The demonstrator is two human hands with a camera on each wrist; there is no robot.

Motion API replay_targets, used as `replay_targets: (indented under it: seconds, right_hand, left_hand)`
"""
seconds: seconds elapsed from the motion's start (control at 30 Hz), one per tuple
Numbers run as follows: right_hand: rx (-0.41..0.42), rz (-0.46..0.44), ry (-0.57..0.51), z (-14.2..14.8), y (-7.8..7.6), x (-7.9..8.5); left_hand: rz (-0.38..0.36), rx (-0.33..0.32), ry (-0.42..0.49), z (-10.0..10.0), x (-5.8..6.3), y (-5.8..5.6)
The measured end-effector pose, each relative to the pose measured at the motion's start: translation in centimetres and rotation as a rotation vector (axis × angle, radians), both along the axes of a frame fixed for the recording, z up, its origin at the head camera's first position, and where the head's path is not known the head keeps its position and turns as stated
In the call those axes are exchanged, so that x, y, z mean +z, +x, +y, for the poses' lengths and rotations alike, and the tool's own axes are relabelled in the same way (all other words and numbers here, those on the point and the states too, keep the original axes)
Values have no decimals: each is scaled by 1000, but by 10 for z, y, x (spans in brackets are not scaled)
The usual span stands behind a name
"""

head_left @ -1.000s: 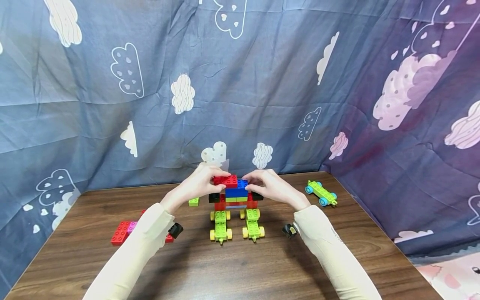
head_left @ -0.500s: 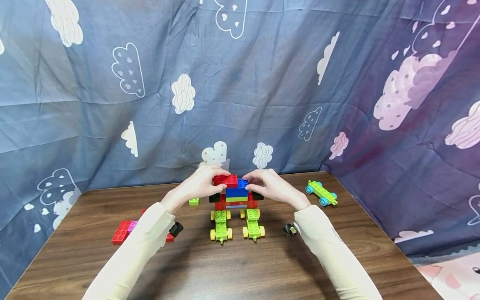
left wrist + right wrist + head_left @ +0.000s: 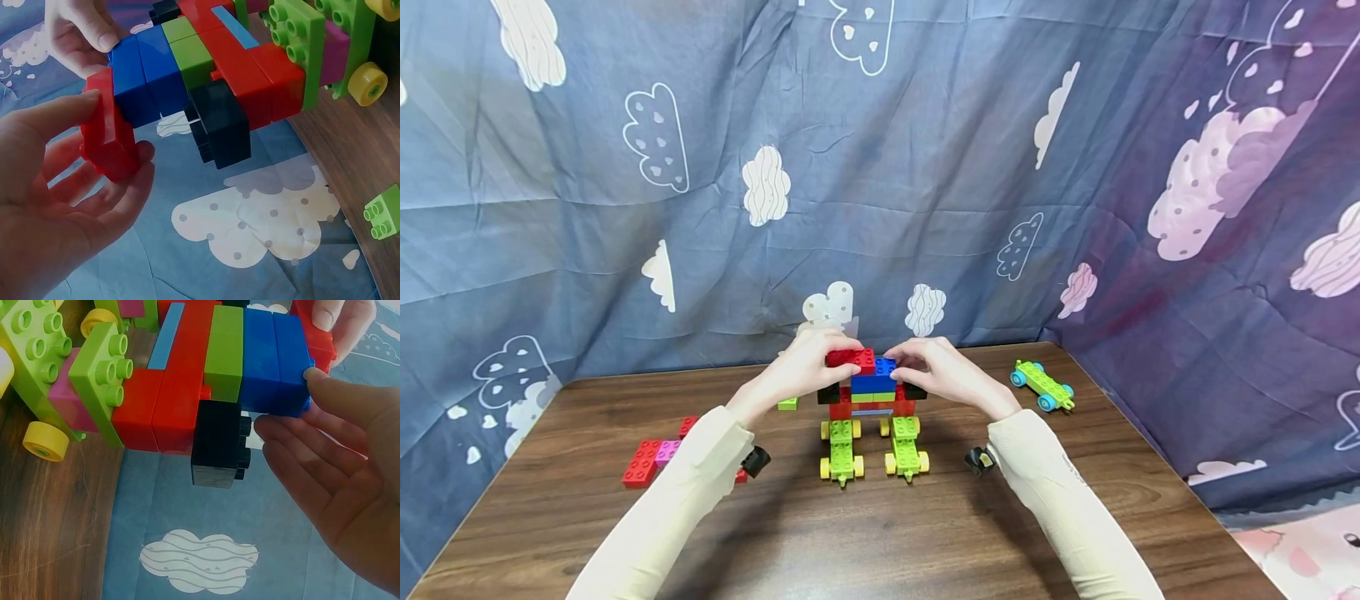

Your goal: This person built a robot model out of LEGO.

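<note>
Far on the table (image 3: pixel 865 537), a red rectangular plastic brick (image 3: pixel 866 362) is pinched by the left hand (image 3: pixel 801 367) atop blue plastic bricks (image 3: pixel 872 385) gripped by the right hand (image 3: pixel 942 368); seating seems in hand, even downward pressure called for.

A play corner, judging by the toy bricks (image 3: pixel 873 384), wooden table (image 3: pixel 865 537) and cloud-print cloth (image 3: pixel 880 150) (rather creased)

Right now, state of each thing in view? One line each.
Left hand, pinching the red brick.
Right hand, pinching the top blue brick.
Red brick, overhanging; seating unclear.
Top blue brick, stacked on another blue brick.
Yellow-wheeled bases, upright on the table.
Blue-wheeled car, upright, apart.
Lime brick, loose, studs up.
Red and pink bricks, partly hidden.
</note>
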State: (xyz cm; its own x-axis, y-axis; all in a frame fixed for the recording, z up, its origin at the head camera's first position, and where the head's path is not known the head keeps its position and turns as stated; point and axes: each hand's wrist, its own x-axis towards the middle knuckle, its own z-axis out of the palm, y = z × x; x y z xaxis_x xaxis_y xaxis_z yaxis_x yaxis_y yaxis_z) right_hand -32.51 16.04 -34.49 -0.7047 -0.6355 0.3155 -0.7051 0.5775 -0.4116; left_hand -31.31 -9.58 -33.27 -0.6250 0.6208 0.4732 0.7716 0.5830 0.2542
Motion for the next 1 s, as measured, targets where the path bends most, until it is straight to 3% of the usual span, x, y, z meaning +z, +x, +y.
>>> replay_targets:
  seconds: [0.17,0.57,0.73,1.0]
  right_hand:
    - [-6,-9,-6,-1,0,1]
    - [-14,-41,3,-1,2,-2]
    - [-17,-41,1,-1,2,0]
    - [-24,-38,0,0,1,0]
  left_hand:
    - [-9,-19,34,0,-3,1]
    - [-61,15,27,-6,-12,1]
    - [-95,29,48,-14,-11,3]
    - [-77,47,84,-21,-9,4]
